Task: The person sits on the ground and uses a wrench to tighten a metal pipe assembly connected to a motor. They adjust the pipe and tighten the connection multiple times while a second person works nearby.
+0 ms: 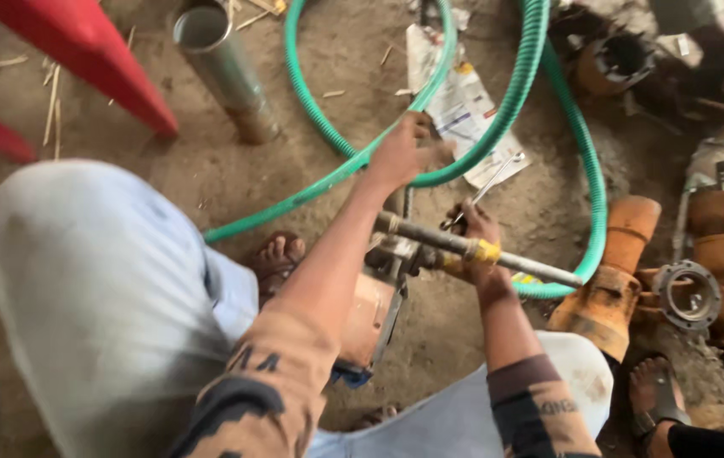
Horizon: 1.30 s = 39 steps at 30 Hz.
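My left hand (pixel 404 153) reaches forward and is closed on something small above the orange pump body (pixel 368 314); what it grips is blurred. My right hand (pixel 474 242) holds a shiny metal wrench (pixel 491 182) and also rests around a grey steel shaft (pixel 464 246) with a yellow band that sticks out to the right of the pump. The pump stands on the dirt floor between my knees.
A green ribbed hose (pixel 514 93) loops across the floor. A steel pipe (pixel 226 68) stands at the back, red plastic chair legs (pixel 90 51) at the left. Rusty orange pump parts (pixel 616 280) and a flange (pixel 688 294) lie right, near another person's sandalled foot (pixel 654 394).
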{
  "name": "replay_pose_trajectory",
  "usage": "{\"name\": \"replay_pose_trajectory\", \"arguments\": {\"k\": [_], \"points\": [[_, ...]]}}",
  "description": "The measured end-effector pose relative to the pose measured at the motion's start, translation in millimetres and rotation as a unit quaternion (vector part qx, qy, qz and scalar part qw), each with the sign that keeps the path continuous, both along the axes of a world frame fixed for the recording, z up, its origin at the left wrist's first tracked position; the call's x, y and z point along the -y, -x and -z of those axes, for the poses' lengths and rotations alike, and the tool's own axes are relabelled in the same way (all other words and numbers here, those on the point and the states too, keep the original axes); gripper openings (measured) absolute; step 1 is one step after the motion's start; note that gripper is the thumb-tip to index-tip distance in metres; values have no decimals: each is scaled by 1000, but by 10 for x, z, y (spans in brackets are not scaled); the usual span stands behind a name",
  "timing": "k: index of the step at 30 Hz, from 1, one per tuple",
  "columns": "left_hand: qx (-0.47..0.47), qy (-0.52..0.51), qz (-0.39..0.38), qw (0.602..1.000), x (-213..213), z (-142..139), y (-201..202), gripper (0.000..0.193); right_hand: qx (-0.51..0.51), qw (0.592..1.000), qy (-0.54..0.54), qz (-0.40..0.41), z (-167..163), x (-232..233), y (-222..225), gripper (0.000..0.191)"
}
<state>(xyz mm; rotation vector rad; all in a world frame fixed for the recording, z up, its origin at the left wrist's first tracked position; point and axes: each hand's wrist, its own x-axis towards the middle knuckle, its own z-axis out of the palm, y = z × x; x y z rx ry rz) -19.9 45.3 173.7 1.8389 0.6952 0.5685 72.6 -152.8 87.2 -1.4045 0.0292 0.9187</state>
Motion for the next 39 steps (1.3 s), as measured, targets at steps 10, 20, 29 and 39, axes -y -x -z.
{"name": "replay_pose_trajectory", "arguments": {"k": [10, 20, 29, 39], "points": [[-287, -19, 86, 954, -56, 58, -378, 63, -1, 1000, -10, -7, -57, 36, 21, 23], [-315, 38, -93, 944, -99, 354, 469, 47, 135, 982, 24, -130, -48, 201, -17, 19], [-236, -27, -177, 955, 52, 617, 539, 21, 133, 978, 20, -157, -100, 190, 38, 18], [-250, -66, -191, 947, 186, 134, 511, 35, 198, 933, 17, -300, -272, 111, -41, 30]]}}
